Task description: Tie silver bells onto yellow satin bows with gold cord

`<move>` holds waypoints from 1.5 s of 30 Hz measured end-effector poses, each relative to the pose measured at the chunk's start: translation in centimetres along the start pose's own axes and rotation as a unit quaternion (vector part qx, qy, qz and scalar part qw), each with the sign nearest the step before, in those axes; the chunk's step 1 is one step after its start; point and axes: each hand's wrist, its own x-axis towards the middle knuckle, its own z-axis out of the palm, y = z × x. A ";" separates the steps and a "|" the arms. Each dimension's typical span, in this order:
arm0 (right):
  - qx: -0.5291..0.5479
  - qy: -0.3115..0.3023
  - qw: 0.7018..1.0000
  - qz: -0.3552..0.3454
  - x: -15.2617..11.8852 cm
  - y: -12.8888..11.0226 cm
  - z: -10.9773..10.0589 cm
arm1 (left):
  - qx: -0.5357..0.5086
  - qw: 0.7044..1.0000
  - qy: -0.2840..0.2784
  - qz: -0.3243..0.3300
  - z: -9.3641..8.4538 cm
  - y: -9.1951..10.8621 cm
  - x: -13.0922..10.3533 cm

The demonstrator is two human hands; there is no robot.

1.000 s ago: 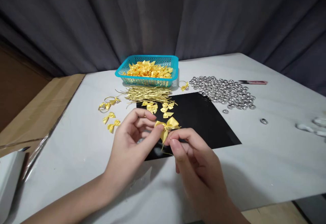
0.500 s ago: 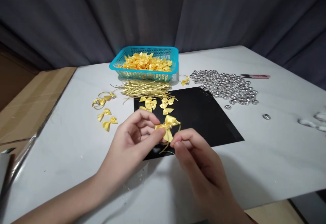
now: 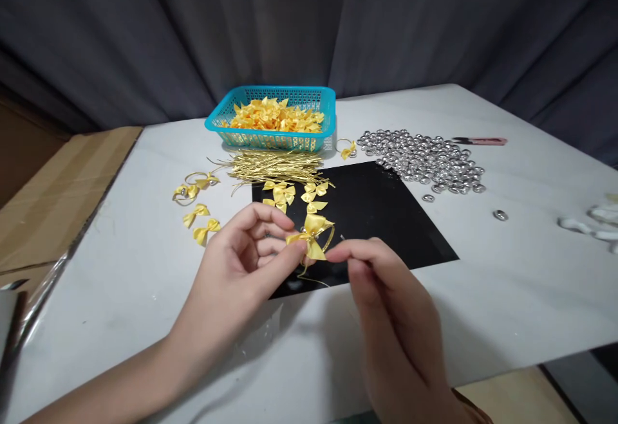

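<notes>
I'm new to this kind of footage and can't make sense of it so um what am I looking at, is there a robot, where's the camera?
There's no robot. These are a person's bare hands, and every picture comes from one camera worn on the head, looking forward and down.

The left hand pinches a yellow bow with gold cord around it. The right hand is close by, its index fingertip at the bow's edge; whether it touches is unclear.

On the white table are a blue basket of yellow bows, a pile of gold strands, a black sheet with small bows, many shiny silver pieces and a pink-handled tool. Behind hangs a dark curtain.
</notes>
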 end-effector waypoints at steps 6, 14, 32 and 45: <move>-0.010 0.031 0.999 0.010 0.0 -0.4 1.2 | -0.019 1.000 -0.019 -0.003 0.0 0.0 -0.6; -0.010 0.024 1.000 0.013 0.1 -0.4 1.4 | -0.035 0.999 -0.024 -0.007 -0.3 -0.3 -0.9; -0.027 -0.053 0.998 0.014 0.7 -0.3 0.6 | -0.053 0.993 -0.075 -0.072 -0.4 0.1 -0.9; -0.041 -0.056 0.997 -0.024 0.9 -0.5 0.6 | -0.087 0.993 -0.062 -0.049 -0.2 -0.2 -1.3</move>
